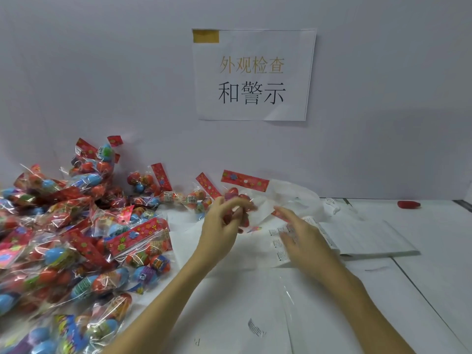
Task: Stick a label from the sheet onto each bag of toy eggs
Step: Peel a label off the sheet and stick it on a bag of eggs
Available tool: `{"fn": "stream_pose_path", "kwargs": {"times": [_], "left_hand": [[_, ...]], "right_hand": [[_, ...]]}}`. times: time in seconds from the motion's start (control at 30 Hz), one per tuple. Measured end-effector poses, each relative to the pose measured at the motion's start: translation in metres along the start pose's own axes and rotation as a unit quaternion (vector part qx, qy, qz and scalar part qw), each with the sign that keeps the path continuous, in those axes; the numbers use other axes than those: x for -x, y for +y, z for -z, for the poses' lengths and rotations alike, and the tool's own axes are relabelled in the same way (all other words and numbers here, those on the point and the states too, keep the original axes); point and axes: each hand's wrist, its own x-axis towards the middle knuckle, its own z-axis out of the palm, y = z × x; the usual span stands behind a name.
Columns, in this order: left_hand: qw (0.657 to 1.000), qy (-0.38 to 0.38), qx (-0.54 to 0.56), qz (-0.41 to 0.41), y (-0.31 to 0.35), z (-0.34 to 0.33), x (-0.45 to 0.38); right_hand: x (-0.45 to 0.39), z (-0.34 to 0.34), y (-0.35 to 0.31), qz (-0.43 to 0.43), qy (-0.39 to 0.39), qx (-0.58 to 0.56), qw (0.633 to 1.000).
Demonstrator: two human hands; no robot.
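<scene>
My left hand [224, 221] is raised over the table's middle, its fingers closed on a clear bag of toy eggs [240, 198] whose red flowered header [244, 180] sticks up behind it. My right hand [300, 235] lies flat with fingers spread on the label sheet [281, 249], which carries small printed labels along its left side. I cannot tell whether a label is on its fingertips. A large heap of egg bags [76, 238] with red, blue and orange eggs fills the left of the table.
A stack of white sheets [362, 238] lies right of my right hand. Crumpled white plastic [293, 195] sits behind the hands. A small red object [408, 204] rests at the far right. A paper sign [252, 75] hangs on the wall.
</scene>
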Motion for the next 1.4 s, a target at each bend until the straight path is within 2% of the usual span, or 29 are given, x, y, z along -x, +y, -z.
{"fn": "stream_pose_path", "kwargs": {"times": [0.07,0.13,0.27,0.43,0.73,0.87,1.07,1.2,1.3,1.4], "left_hand": [[0.992,0.018,-0.124,-0.022,-0.007,0.000,0.001],[0.973,0.003,-0.223,-0.061,-0.012,-0.003,0.005],[0.957,-0.064,-0.259,-0.116,-0.017,-0.015,0.012],[0.918,-0.132,-0.355,-0.117,-0.020,-0.019,0.020],[0.925,-0.132,-0.349,-0.073,-0.023,-0.015,0.014],[0.915,-0.147,-0.369,-0.076,-0.026,-0.014,0.014],[0.940,-0.077,-0.320,-0.086,-0.027,-0.018,0.013],[0.949,-0.053,-0.297,-0.092,-0.029,-0.019,0.011],[0.945,-0.054,-0.302,-0.111,-0.031,-0.018,0.011],[0.928,-0.053,-0.333,-0.158,-0.030,-0.017,0.011]], "right_hand": [[0.002,-0.002,0.008,-0.014,-0.068,0.041,0.997],[0.000,-0.006,0.013,0.002,-0.066,0.063,0.996],[-0.005,-0.010,0.014,0.025,-0.047,0.063,0.997],[-0.005,-0.013,0.020,0.020,-0.070,0.125,0.989],[-0.011,-0.017,0.024,0.031,-0.022,0.172,0.984],[-0.013,-0.018,0.026,0.027,-0.008,0.187,0.982],[-0.010,-0.014,0.007,0.071,0.081,0.052,0.993],[-0.007,-0.013,0.000,0.086,0.039,-0.038,0.995],[-0.006,-0.013,-0.001,0.091,0.024,-0.041,0.995],[-0.008,-0.015,0.000,0.099,0.035,-0.029,0.994]]}}
